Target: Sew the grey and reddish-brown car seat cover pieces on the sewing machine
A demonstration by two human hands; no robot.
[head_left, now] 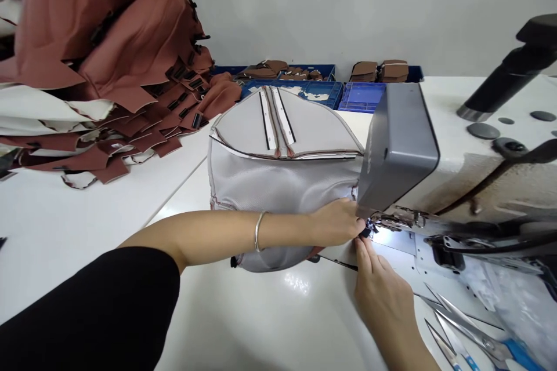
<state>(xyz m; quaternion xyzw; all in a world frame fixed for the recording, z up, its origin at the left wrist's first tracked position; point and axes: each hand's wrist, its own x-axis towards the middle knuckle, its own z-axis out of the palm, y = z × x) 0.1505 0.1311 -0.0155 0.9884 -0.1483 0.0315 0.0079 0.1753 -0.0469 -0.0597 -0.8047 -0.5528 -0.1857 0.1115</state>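
Note:
A grey fabric cover piece (278, 174) with dark piping and white strips lies on the white table (261, 313), its right edge under the head of a sewing machine (400, 151). My left hand (335, 221), a silver bangle on its wrist, reaches across the fabric and pinches its edge right at the needle area. My right hand (378, 284) comes up from below with its fingers extended, their tips touching the same edge beside a small black clip by the presser foot.
A tall pile of rust-brown and cream cover pieces (100, 64) fills the left of the table. Blue plastic crates (339, 93) with brown parts stand at the back. Scissors and thread snips (470, 336) lie at the lower right by the machine bed.

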